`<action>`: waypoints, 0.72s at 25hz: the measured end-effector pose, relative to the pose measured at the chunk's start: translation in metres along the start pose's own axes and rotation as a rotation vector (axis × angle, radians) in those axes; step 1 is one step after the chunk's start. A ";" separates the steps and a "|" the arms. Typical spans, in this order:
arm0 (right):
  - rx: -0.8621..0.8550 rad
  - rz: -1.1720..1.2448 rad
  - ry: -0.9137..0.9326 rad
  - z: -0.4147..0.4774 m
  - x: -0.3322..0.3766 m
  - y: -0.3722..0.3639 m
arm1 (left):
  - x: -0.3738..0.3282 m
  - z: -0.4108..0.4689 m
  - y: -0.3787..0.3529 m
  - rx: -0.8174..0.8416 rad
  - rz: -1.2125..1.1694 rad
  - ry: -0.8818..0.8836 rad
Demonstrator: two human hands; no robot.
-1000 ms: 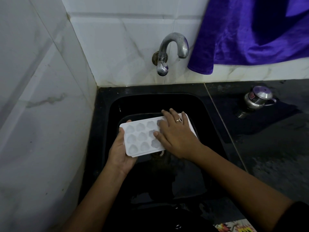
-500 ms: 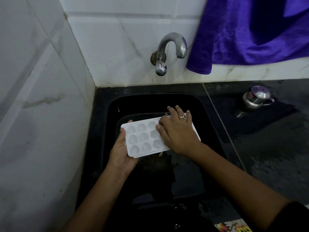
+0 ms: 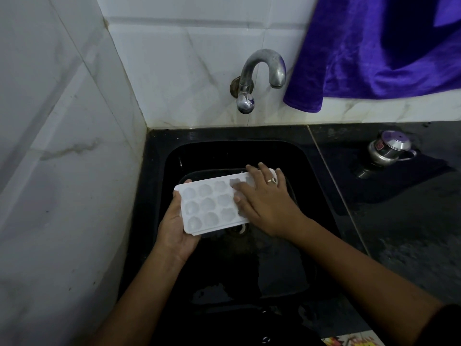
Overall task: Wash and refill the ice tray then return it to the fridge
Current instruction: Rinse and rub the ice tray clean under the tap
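Your ice tray (image 3: 212, 206) is held over the black sink (image 3: 159, 186), approx. mid-basin, long axis running 9 to 3 o'clock with the 3 o'clock end tipped slightly toward 1. It is white w/ rounded cells in rows of three; can't tell whether top or underside faces you. Your left hand (image 3: 174, 226) grasps the tray's 9 o'clock short end: palm under the 7 o'clock corner, thumb along the edge, one fingertip showing at the 11 o'clock corner. Your right hand (image 3: 264, 203) is not gripping: it lies flat on the tray's 3 o'clock half, fingers (image 3: 243, 189) straight and spread, pointing toward 10–11 o'clock, covering the cells there. A ring (image 3: 272, 180) sits on one finger of that hand. Drain (image 3: 238, 229) is partly visible just below the tray's 6 o'clock edge. A dark curved rim (image 3: 199, 174) shows behind the tray at 12 o'clock; item not identifiable. Tap (image 3: 259, 76) is wall-mounted at 12 o'clock of the sink, spout arching toward 1 o'clock. Purple cloth (image 3: 386, 58) hangs at 1–2 o'clock, near the spout, not touching it. Small lidded steel pot (image 3: 389, 151) stands on the dark counter (image 3: 399, 233) at 3 o'clock of the sink, well apart from the tray. Marble-look wall tiles (image 3: 62, 146) fill the 9 o'clock side
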State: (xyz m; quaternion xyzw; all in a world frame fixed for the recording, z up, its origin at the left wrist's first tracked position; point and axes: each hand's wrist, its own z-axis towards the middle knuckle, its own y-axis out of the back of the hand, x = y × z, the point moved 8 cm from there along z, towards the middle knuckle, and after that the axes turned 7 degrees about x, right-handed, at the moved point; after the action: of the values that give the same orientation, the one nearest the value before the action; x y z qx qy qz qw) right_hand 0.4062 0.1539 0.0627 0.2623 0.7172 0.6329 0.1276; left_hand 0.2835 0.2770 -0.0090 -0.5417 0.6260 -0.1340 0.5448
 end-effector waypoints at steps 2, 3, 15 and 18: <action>-0.035 0.033 -0.067 0.005 -0.007 0.008 | 0.005 0.000 -0.002 0.001 0.001 0.024; -0.039 0.027 -0.088 0.006 -0.006 0.007 | 0.010 0.001 -0.001 -0.002 -0.001 0.043; -0.014 0.005 -0.025 -0.004 -0.004 -0.003 | 0.005 0.002 0.009 -0.054 0.013 0.042; -0.059 0.037 -0.120 0.003 -0.009 0.005 | 0.013 0.001 0.000 -0.034 0.017 0.060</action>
State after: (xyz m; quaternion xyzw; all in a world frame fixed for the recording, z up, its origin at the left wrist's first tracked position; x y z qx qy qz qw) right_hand 0.4159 0.1515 0.0657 0.3089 0.6842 0.6394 0.1663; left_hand 0.2868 0.2670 -0.0168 -0.5414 0.6488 -0.1350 0.5174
